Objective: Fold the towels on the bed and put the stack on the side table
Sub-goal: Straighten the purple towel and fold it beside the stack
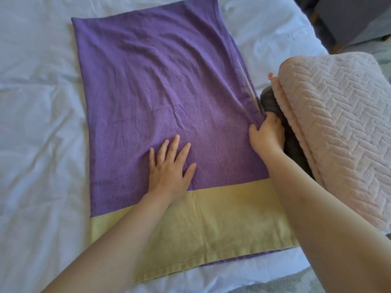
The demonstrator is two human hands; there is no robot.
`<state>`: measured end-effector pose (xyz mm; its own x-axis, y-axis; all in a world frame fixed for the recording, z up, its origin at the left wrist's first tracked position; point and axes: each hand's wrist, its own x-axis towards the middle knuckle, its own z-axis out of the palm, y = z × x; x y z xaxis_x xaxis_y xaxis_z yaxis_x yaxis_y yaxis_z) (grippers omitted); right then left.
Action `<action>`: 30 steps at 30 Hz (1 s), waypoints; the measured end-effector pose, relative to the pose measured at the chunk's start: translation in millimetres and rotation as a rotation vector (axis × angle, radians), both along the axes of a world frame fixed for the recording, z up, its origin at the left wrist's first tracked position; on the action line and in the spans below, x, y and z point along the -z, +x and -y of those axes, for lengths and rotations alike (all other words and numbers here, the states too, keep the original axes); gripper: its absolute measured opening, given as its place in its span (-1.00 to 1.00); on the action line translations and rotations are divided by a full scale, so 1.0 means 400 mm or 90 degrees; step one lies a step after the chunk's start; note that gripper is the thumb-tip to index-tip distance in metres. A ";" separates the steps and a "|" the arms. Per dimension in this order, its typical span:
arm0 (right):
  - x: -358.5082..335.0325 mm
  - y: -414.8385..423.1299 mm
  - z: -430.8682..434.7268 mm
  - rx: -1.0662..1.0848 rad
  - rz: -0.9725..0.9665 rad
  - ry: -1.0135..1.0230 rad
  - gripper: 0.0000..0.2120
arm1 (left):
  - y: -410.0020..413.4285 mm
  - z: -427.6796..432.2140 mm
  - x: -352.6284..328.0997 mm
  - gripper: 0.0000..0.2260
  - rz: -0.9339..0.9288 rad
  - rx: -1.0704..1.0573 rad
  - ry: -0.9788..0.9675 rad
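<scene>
Nearest the camera, the left forearm (pixel 118 240) and the right forearm (pixel 321 208) reach in from 6 o'clock over the task's thing. That is a purple woven towel (pixel 158 81) with a pale yellow band across its 6 o'clock end. It lies flat in the middle of the view on the white bed sheet (pixel 38 123), and layered edges along its 3 o'clock side show it is already doubled.

My judgement is that the task is partway through. This towel looks to have one fold in and more to come. At 3 o'clock, touching its edge, a pink quilted towel (pixel 338 123) sits folded on top of a dark grey towel (pixel 296 149), so two pieces seem finished and stacked. The stack is on the bed, not yet carried anywhere. No side table can be made out, and the dark furniture (pixel 349 17) at 1 o'clock is too blurred to name.

The left hand (pixel 169 166) lies palm down on the purple cloth just above the yellow band, its fingers straight and spread, pressing the towel in place. The right hand (pixel 267 134) is at the towel's 3 o'clock edge, right beside the grey towel. Its fingers are curled, pinching the layered edge. The two hands are apart.
</scene>
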<state>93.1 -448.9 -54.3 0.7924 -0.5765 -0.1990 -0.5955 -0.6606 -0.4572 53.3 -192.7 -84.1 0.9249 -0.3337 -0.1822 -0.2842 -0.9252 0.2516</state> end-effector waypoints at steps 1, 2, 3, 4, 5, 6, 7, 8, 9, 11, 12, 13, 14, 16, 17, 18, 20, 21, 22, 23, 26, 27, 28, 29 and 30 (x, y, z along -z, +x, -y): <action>-0.005 0.009 0.006 0.001 -0.003 0.008 -0.57 | 0.012 0.008 -0.009 -0.45 0.008 0.006 -0.026; -0.010 0.018 0.010 -0.002 -0.005 0.023 -0.62 | 0.026 0.019 -0.017 -0.48 0.015 0.010 -0.055; -0.014 0.026 0.012 -0.006 -0.003 0.043 -0.66 | 0.042 0.034 -0.025 -0.50 0.022 0.009 -0.084; -0.017 0.034 0.013 -0.011 -0.001 0.067 -0.70 | 0.061 0.051 -0.035 -0.52 0.025 0.003 -0.113; -0.019 0.040 0.012 -0.014 0.001 0.091 -0.75 | 0.081 0.069 -0.046 -0.54 0.024 -0.008 -0.143; -0.019 0.047 0.011 -0.024 0.000 0.104 -0.80 | 0.104 0.091 -0.055 -0.56 0.024 -0.019 -0.175; -0.020 0.055 0.010 -0.046 -0.009 0.091 -0.85 | 0.131 0.115 -0.063 -0.60 0.023 -0.029 -0.207; -0.019 0.063 0.009 -0.075 -0.024 0.053 -0.86 | 0.160 0.141 -0.069 -0.66 0.010 -0.041 -0.240; -0.019 0.073 0.010 -0.102 -0.038 0.009 -0.85 | 0.193 0.168 -0.074 -0.70 -0.020 -0.055 -0.278; -0.013 0.091 0.016 -0.113 -0.044 0.020 -0.78 | 0.257 0.221 -0.083 -0.76 -0.117 -0.099 -0.351; -0.012 0.106 0.020 -0.100 -0.039 0.084 -0.75 | 0.291 0.250 -0.084 -0.78 -0.155 -0.126 -0.375; -0.012 0.119 0.025 -0.080 -0.030 0.164 -0.75 | 0.326 0.279 -0.083 -0.78 -0.186 -0.153 -0.391; -0.013 0.130 0.030 -0.063 -0.012 0.226 -0.78 | 0.361 0.309 -0.082 -0.79 -0.221 -0.185 -0.414; -0.016 0.143 0.035 -0.055 0.042 0.291 -0.85 | 0.413 0.361 -0.083 -0.80 -0.318 -0.267 -0.487; -0.019 0.148 0.037 -0.049 0.071 0.318 -0.84 | 0.431 0.384 -0.083 -0.81 -0.368 -0.302 -0.527; -0.025 0.152 0.040 -0.039 0.090 0.339 -0.81 | 0.446 0.405 -0.084 -0.83 -0.409 -0.327 -0.554; -0.030 0.153 0.045 -0.035 0.101 0.357 -0.76 | 0.464 0.435 -0.088 -0.87 -0.463 -0.342 -0.561; -0.029 0.150 0.047 -0.032 0.098 0.363 -0.75 | 0.468 0.444 -0.089 -0.88 -0.474 -0.342 -0.554; -0.027 0.149 0.049 -0.023 0.094 0.371 -0.74 | 0.470 0.451 -0.090 -0.89 -0.475 -0.344 -0.551; -0.025 0.148 0.051 -0.012 0.094 0.377 -0.74 | 0.471 0.456 -0.093 -0.89 -0.471 -0.347 -0.550; -0.024 0.151 0.049 -0.017 0.124 0.303 -0.78 | 0.475 0.461 -0.103 -0.84 -0.455 -0.353 -0.580; -0.027 0.149 0.046 -0.033 0.137 0.232 -0.78 | 0.475 0.461 -0.107 -0.85 -0.449 -0.350 -0.594; -0.031 0.146 0.042 -0.054 0.153 0.140 -0.72 | 0.476 0.460 -0.110 -0.85 -0.442 -0.343 -0.606; -0.036 0.142 0.038 -0.080 0.172 0.041 -0.65 | 0.477 0.459 -0.113 -0.85 -0.435 -0.337 -0.615; -0.038 0.138 0.037 -0.107 0.189 -0.048 -0.63 | 0.479 0.458 -0.114 -0.85 -0.427 -0.330 -0.621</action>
<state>148.5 -463.7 -39.0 0.8942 -0.4381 0.0926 -0.3245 -0.7766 -0.5400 244.9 -376.0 -38.3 0.8089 -0.2227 -0.5441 0.4944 -0.2429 0.8346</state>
